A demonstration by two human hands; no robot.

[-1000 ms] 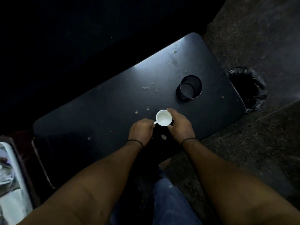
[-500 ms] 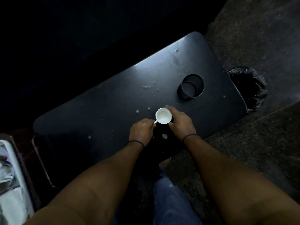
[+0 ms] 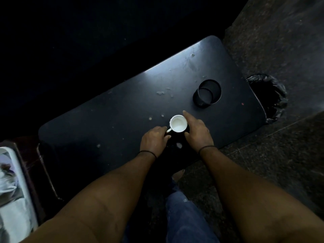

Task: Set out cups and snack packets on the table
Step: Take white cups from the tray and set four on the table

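A small cup [image 3: 178,124], white inside and dark outside, stands on the black table [image 3: 122,113] near its front edge. My left hand [image 3: 154,140] pinches the cup's white handle on its left side. My right hand [image 3: 197,130] cups the right side of the cup, with the forefinger stretched past its rim. A second cup [image 3: 206,93], black and empty, stands further back and to the right, apart from both hands. No snack packets are in sight.
Crumbs and pale specks dot the table top. A bin lined with a black bag [image 3: 268,97] sits on the stone floor just past the table's right end. A white tray [image 3: 12,195] with pale things lies at the far left. The far side is dark.
Both hands and the white cup have shifted slightly away from me across the table. My right forefinger has stretched out beyond the rim.
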